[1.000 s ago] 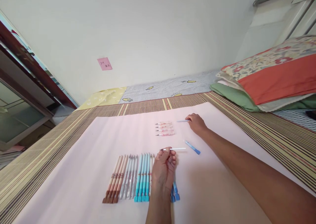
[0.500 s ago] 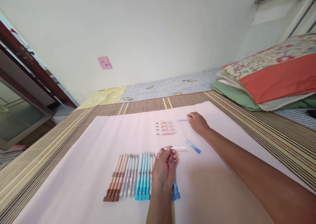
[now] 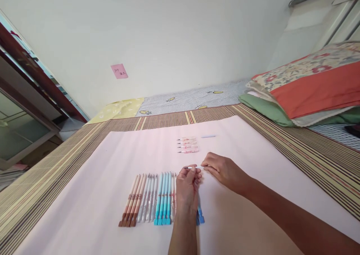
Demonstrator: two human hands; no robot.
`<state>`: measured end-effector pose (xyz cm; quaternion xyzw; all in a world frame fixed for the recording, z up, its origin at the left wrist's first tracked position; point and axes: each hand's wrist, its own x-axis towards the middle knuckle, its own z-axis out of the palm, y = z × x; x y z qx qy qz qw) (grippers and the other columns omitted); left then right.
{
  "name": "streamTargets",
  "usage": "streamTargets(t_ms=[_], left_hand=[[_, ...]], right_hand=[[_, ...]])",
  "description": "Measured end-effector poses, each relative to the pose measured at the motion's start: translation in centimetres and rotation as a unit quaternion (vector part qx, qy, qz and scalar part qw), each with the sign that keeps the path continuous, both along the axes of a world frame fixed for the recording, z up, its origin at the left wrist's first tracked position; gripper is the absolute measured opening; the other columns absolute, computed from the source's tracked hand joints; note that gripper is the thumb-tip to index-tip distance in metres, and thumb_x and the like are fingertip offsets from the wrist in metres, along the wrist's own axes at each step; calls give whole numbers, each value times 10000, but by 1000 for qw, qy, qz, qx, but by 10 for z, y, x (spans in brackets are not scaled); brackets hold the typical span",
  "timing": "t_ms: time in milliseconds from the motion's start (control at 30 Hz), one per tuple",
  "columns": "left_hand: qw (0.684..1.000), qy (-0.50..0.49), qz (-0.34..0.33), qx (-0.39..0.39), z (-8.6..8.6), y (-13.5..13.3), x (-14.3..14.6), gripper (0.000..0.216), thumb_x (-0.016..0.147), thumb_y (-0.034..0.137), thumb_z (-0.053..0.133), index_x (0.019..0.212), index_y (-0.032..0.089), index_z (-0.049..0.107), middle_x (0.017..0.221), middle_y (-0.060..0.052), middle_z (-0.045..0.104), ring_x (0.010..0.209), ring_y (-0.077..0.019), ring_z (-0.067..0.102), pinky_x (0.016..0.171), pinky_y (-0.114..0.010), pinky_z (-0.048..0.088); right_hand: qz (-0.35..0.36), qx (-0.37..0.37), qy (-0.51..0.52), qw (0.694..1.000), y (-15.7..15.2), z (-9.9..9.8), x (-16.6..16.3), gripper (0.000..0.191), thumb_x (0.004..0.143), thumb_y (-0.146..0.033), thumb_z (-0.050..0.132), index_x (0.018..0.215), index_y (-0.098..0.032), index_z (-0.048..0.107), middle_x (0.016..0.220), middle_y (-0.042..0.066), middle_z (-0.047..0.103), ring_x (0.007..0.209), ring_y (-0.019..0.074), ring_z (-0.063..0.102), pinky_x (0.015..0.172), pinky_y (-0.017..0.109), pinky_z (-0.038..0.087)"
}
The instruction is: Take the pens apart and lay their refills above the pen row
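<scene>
My left hand [image 3: 189,180] pinches a white pen refill [image 3: 197,167] with a dark tip pointing left. Its other end reaches the closed fingertips of my right hand [image 3: 218,168], whose grip hides what lies between them. Above the hands, a pale lilac pen barrel piece [image 3: 208,136] lies on the sheet. Left of it are several refill-tipped pen parts [image 3: 188,147] with clear, pink-patterned barrels. Rows of pens stand side by side nearer me: brown and peach pens [image 3: 133,202], clear ones [image 3: 147,198], turquoise ones [image 3: 163,200], and blue ones [image 3: 200,215] partly behind my left wrist.
A pale pink sheet [image 3: 84,195] covers the striped mat [image 3: 64,161]. Folded bedding with a red and floral cover [image 3: 312,86] lies at the right. Behind is a white wall with a pink note [image 3: 119,71].
My right hand has let go of the lilac barrel piece and come down to the refill's right end. The loose blue pen piece that lay there is out of sight.
</scene>
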<state>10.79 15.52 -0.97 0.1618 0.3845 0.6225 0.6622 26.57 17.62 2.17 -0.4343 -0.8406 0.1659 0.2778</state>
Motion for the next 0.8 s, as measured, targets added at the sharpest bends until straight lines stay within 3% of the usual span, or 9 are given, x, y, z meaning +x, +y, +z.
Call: streamTargets(t_ms=[200, 400, 533, 800], left_hand=[[1000, -17, 4, -16, 6, -1, 1, 359, 642, 216, 899, 920, 105, 700, 708, -66, 711, 570, -91, 608, 539, -164, 456], [999, -26, -2, -24, 8, -2, 0, 349, 666, 217, 884, 930, 92, 692, 709, -77, 714, 569, -98, 616, 542, -171, 472], [999, -39, -9, -25, 7, -2, -1, 308, 674, 235, 877, 877, 86, 699, 702, -77, 712, 557, -92, 610, 535, -169, 474], [998, -58, -14, -25, 7, -3, -2, 261, 694, 229, 858, 852, 89, 703, 696, -67, 701, 562, -86, 603, 547, -169, 481]], right_hand=[[-51, 44, -7, 998, 17, -13, 15, 173, 971, -222, 465, 893, -225, 619, 918, 38, 622, 777, 161, 598, 724, 282, 465], [-183, 29, -36, 982, 89, -26, 50, 128, 884, -157, 528, 829, -208, 630, 936, 37, 641, 765, 156, 582, 698, 269, 409], [-224, 31, -83, 970, 126, -43, 54, 146, 892, -131, 530, 829, -198, 644, 950, 36, 639, 798, 158, 584, 708, 267, 380], [-249, 57, -167, 952, 143, -57, 55, 176, 958, -146, 521, 886, -184, 676, 950, 69, 634, 784, 180, 562, 679, 300, 331]])
